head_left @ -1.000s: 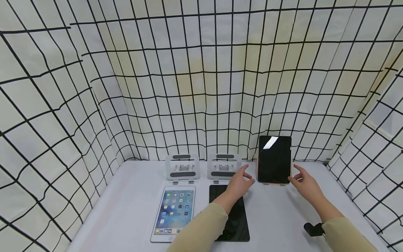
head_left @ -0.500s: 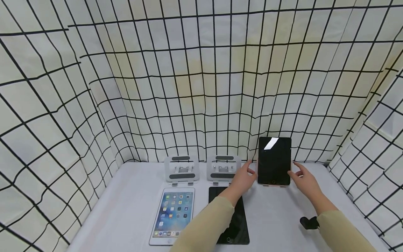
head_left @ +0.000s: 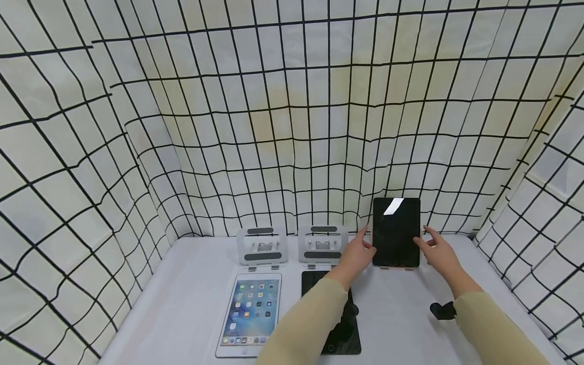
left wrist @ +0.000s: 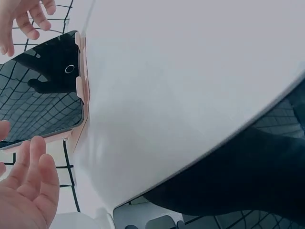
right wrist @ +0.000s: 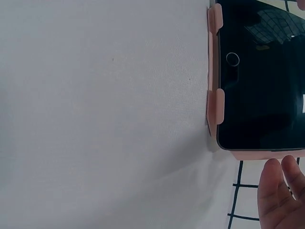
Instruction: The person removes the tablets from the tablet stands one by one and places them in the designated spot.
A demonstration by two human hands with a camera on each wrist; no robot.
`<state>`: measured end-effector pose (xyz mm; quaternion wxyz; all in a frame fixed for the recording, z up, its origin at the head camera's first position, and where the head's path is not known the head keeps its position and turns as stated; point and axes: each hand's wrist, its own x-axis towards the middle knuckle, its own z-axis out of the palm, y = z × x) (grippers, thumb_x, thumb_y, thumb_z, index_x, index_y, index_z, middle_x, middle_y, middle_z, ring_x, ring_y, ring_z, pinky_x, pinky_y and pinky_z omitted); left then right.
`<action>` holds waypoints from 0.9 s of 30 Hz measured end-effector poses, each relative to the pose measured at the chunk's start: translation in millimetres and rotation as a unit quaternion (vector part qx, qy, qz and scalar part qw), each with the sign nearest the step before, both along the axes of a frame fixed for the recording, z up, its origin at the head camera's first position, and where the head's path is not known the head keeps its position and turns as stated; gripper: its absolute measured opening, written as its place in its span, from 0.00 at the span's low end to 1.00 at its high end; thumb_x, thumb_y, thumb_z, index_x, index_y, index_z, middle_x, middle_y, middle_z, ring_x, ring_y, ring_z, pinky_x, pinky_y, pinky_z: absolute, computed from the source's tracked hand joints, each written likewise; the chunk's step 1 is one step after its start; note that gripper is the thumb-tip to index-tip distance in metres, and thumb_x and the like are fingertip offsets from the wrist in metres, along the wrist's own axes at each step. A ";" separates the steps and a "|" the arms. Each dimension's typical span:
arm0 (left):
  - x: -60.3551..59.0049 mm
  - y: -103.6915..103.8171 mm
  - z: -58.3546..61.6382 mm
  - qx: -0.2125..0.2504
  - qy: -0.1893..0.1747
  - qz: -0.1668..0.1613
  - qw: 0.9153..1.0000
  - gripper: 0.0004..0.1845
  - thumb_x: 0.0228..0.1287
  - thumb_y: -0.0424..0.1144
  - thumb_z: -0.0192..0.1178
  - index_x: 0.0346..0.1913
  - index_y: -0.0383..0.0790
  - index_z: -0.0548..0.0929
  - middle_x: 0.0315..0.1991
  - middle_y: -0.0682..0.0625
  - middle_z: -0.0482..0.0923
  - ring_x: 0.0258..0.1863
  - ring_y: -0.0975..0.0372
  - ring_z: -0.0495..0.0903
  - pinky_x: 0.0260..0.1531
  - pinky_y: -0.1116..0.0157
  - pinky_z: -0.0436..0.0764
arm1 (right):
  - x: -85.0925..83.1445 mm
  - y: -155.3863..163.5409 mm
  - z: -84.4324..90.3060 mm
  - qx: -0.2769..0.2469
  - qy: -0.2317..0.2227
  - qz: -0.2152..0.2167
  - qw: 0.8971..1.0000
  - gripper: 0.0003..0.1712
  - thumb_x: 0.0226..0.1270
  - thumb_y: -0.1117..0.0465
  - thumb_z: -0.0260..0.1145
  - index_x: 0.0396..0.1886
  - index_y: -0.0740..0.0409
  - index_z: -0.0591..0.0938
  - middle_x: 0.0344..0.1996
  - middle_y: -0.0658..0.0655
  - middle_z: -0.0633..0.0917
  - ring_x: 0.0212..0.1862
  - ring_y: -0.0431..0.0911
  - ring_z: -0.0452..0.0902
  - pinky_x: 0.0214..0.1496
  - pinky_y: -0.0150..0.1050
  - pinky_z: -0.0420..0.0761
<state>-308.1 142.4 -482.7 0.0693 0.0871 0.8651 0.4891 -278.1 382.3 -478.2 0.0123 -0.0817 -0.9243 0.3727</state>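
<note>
A black tablet [head_left: 396,233] leans upright on a pink stand [right wrist: 219,107] at the back right, its lower edge resting behind two pink lips. My left hand [head_left: 358,256] is at its left side, thumb by the front edge and fingers loosely extended close to the frame. At the opposite side, my right hand [head_left: 440,253] has its thumb at the screen's edge; in the right wrist view its straight fingertips [right wrist: 271,166] come right to the stand's side. Under my left forearm a second black tablet [head_left: 342,339] lies flat, partly hidden by the sleeve.
A white tablet [head_left: 253,309] with a lit home screen lies flat on the white table [head_left: 173,304]. Behind the flat tablets are two pale stands, a left stand [head_left: 263,256] and a right stand [head_left: 323,255]. A grid-patterned curtain [head_left: 292,152] encloses the back and sides.
Both hands have moved in towards the upright tablet's sides, the left one rightward and the right one slightly leftward and up. The tablets and stands keep their places.
</note>
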 end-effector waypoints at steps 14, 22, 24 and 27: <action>-5.7 11.6 2.4 -0.028 0.017 -0.001 0.999 0.35 0.68 0.40 0.63 0.75 0.56 0.64 0.32 0.58 0.74 0.27 0.65 0.73 0.29 0.65 0.73 | -10.3 -4.2 -1.2 0.016 0.001 0.012 1.000 0.50 0.73 0.37 0.55 0.78 0.64 0.49 0.52 0.70 0.74 0.42 0.55 0.72 0.39 0.45 0.73; -9.6 12.4 3.2 -0.025 0.011 -0.006 1.000 0.35 0.67 0.40 0.64 0.75 0.58 0.65 0.30 0.57 0.74 0.28 0.64 0.73 0.29 0.64 0.72 | -11.8 -2.0 -4.0 0.017 0.005 0.015 1.000 0.49 0.74 0.40 0.57 0.78 0.65 0.50 0.50 0.69 0.74 0.41 0.54 0.72 0.38 0.44 0.73; -10.6 12.8 3.0 -0.021 0.008 -0.007 1.000 0.35 0.67 0.39 0.64 0.75 0.58 0.64 0.31 0.57 0.73 0.28 0.64 0.72 0.30 0.64 0.72 | -11.5 -1.9 -3.8 0.016 0.006 0.015 1.000 0.48 0.74 0.41 0.57 0.78 0.65 0.50 0.49 0.69 0.74 0.41 0.54 0.72 0.38 0.44 0.73; -11.1 13.5 3.5 -0.015 0.004 -0.005 1.000 0.36 0.66 0.39 0.64 0.75 0.58 0.65 0.31 0.56 0.73 0.29 0.64 0.72 0.30 0.64 0.73 | -11.3 -1.6 -3.3 0.016 0.007 0.015 1.000 0.48 0.74 0.42 0.58 0.78 0.64 0.50 0.49 0.68 0.74 0.41 0.54 0.71 0.38 0.44 0.72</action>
